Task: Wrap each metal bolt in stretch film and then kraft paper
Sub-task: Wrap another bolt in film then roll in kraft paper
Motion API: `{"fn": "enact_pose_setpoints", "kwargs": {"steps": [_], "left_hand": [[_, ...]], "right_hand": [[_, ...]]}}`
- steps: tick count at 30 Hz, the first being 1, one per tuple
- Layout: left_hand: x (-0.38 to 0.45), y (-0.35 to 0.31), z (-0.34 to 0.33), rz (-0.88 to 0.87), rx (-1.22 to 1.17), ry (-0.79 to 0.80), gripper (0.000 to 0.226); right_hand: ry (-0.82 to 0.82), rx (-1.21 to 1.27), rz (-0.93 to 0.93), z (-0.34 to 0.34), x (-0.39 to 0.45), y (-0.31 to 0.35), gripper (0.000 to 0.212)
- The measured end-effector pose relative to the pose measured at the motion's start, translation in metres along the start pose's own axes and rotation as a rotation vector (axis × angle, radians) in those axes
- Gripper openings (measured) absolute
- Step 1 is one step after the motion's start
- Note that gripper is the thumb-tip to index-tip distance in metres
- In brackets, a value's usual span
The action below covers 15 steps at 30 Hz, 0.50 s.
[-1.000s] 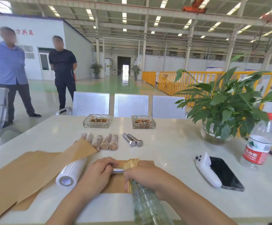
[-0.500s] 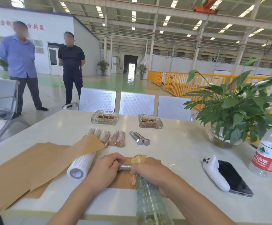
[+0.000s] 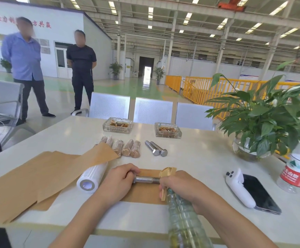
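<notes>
- Between the two hands more bare metal shows than a second ago: the bolt [image 3: 146, 180] has come further out of its kraft covering, and its shank and thread now lie open to view, low in the middle of the frame.
- Left hand [image 3: 117, 183] is closed around the head end of the bolt, fingers curled over it.
- Right hand [image 3: 178, 186] is clamped on the threaded end, together with a crumpled strip of kraft paper [image 3: 168, 173] that sticks up above the knuckles.
- A rope of clear stretch film [image 3: 185, 221] runs from the right hand down to the bottom edge of the frame.
- Under the bolt a kraft sheet [image 3: 145, 194] lies flat on the white table [image 3: 199, 158].
- Left of the hands lies the stretch film roll [image 3: 92, 178], its far end tucked under a stack of kraft sheets [image 3: 29, 179] that fills the lower left.
- Above the hands, near mid-frame, a row of wrapped bolts [image 3: 126, 146] lies side by side; just to their right, two bare bolts [image 3: 155, 149] touch each other.
- Further up stand two glass ashtrays [image 3: 117, 125], well apart.
- At right: a white controller [image 3: 238, 187] lying against a dark phone [image 3: 260, 194], a water bottle [image 3: 299, 169] and a potted plant [image 3: 263, 119].
- Upper left, two people [image 3: 81, 68] stand on the hall floor beyond the metal seats [image 3: 152, 110].
</notes>
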<state>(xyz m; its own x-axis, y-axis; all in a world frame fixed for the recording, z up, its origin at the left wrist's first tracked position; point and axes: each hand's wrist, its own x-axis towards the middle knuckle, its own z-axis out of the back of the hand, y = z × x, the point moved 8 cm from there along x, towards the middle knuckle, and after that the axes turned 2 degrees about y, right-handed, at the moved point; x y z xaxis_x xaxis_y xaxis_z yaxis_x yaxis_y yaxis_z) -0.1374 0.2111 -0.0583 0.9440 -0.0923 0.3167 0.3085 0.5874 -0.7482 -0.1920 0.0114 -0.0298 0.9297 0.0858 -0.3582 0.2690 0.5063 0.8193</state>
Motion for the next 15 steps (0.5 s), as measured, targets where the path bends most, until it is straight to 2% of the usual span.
{"fn": "enact_pose_setpoints", "kwargs": {"steps": [3, 7, 9, 11, 15], "left_hand": [[-0.001, 0.001, 0.000, 0.008, 0.012, -0.002, 0.033], [-0.002, 0.000, 0.001, 0.019, 0.019, -0.004, 0.032], [-0.002, 0.000, 0.001, 0.019, 0.016, -0.007, 0.031], [-0.002, -0.001, 0.002, 0.020, 0.010, -0.009, 0.031], [-0.002, -0.003, 0.002, 0.015, 0.006, -0.019, 0.031]], "right_hand": [[-0.063, -0.089, 0.000, 0.012, -0.004, -0.005, 0.013], [-0.092, -0.043, -0.013, 0.025, -0.006, -0.011, 0.017], [-0.125, -0.016, 0.004, 0.039, -0.007, -0.009, 0.027], [-0.182, 0.021, 0.074, 0.059, -0.007, 0.003, 0.028], [-0.314, 0.082, 0.273, 0.108, -0.011, 0.044, 0.014]]}}
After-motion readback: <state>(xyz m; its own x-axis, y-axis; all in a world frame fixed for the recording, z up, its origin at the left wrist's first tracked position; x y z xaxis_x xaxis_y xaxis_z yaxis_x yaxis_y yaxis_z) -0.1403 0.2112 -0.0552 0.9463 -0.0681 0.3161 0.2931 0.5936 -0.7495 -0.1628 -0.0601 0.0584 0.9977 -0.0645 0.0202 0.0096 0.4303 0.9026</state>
